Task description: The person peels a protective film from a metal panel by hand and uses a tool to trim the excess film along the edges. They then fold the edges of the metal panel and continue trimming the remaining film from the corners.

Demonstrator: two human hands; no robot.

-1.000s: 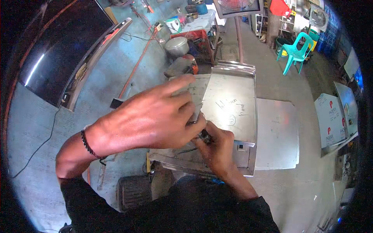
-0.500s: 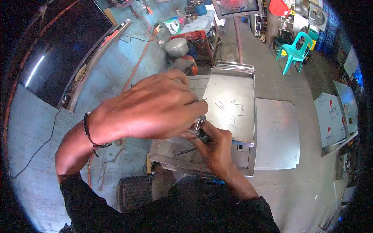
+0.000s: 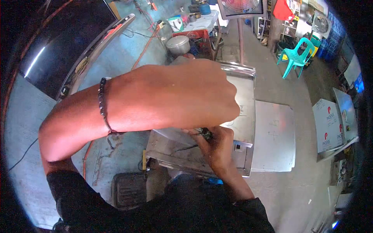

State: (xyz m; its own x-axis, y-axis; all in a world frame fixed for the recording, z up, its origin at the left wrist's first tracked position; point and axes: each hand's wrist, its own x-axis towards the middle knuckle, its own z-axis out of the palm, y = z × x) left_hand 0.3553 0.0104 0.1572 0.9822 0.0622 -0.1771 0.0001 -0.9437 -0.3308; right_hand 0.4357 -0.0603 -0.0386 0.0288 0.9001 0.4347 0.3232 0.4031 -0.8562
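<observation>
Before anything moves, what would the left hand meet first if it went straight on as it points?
Probably the right wall of the metal tray, just past the knuckles of the left hand. The hand looks raised and depth is unclear, so it might pass over.

Ahead of you, to the right, stands a turquoise plastic chair. Left of that chair you have a fan and, farther left, a red crate and a lidded metal pot. Nearer you than the chair and to its right is a sheet printed PHOENIX. A red item hangs beyond the chair, slightly left.
</observation>
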